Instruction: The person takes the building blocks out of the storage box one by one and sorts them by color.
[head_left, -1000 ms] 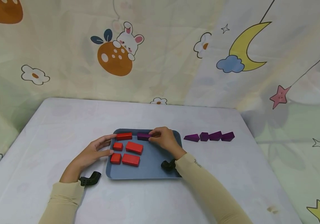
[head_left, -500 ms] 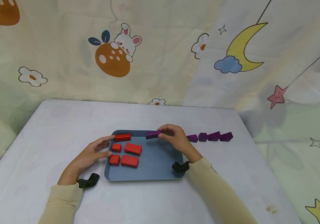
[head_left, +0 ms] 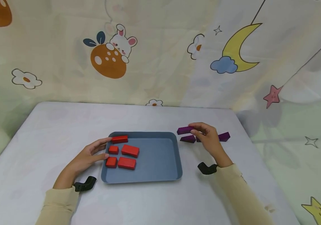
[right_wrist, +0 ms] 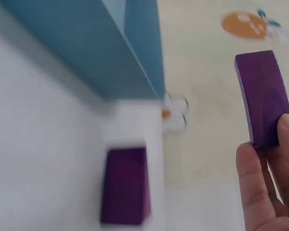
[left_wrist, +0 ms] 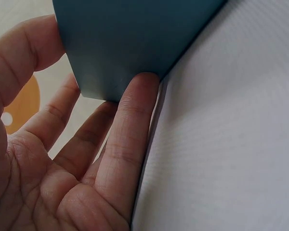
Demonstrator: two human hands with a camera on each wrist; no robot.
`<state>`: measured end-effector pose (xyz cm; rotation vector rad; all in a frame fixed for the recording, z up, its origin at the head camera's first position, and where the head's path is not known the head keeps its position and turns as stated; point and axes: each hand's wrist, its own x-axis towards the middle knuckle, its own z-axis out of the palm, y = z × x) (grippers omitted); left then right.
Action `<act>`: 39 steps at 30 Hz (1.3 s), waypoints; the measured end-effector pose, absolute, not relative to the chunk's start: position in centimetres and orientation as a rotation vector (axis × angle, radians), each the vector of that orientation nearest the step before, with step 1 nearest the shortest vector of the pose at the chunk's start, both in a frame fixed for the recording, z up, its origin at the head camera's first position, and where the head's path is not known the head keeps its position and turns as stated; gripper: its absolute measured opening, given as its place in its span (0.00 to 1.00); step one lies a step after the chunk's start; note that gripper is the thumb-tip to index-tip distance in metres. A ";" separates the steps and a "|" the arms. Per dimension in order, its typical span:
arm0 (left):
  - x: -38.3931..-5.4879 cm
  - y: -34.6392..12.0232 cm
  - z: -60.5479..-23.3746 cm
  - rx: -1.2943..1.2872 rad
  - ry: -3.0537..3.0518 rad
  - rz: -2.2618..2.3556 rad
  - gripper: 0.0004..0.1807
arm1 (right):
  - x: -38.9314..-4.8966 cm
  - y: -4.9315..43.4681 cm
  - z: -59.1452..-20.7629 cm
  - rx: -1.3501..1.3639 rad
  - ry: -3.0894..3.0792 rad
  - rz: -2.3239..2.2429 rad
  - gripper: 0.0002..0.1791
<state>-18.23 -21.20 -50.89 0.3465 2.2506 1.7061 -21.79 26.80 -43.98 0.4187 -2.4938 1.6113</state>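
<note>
In the head view, my left hand [head_left: 85, 158] has its spread fingers and thumb against the left side of a blue-grey tray [head_left: 159, 156]. The left wrist view shows those fingers [left_wrist: 130, 130] touching the tray's outer wall [left_wrist: 120, 43]. Several red blocks [head_left: 126, 163] lie in the tray's left half. Beyond its right edge, my right hand [head_left: 211, 140] pinches a purple block [head_left: 184, 130] between thumb and fingers, above the table. Under and behind that hand lies a row of purple blocks [head_left: 188, 139], partly hidden by it.
A white-covered table [head_left: 138, 204] carries everything. Behind it hangs a printed cloth backdrop [head_left: 160, 62]. Black curved pieces [head_left: 86, 184] are attached at both wrists. In the right wrist view, another purple block [right_wrist: 124, 186] lies near the tray.
My right hand has lifted the purple block from the tray's top middle and carried it right, past the tray's edge, over the purple row. My left hand has stayed at the tray.
</note>
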 end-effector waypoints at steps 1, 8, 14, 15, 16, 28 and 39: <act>-18.2 -21.2 -50.9 0.343 2.254 1.702 0.38 | -21.8 27.6 -43.8 0.413 -2.483 1.594 0.13; -18.1 -21.2 -50.9 0.325 2.270 1.675 0.38 | -21.7 33.2 -43.1 0.325 -2.482 1.460 0.13; -18.0 -21.5 -50.8 0.330 2.277 1.681 0.38 | -22.2 37.9 -43.9 0.268 -2.502 1.381 0.14; -18.0 -21.5 -50.9 0.337 2.274 1.687 0.38 | -22.3 38.7 -44.1 0.252 -2.508 1.357 0.14; -18.0 -21.5 -50.9 0.344 2.267 1.696 0.37 | -22.3 39.4 -44.3 0.228 -2.510 1.337 0.14; -18.0 -21.1 -50.8 0.318 2.275 1.676 0.38 | -22.4 46.3 -46.0 0.041 -2.560 1.187 0.16; -18.1 -21.1 -50.8 0.353 2.269 1.695 0.37 | -22.7 48.4 -46.7 -0.132 -2.714 0.972 0.14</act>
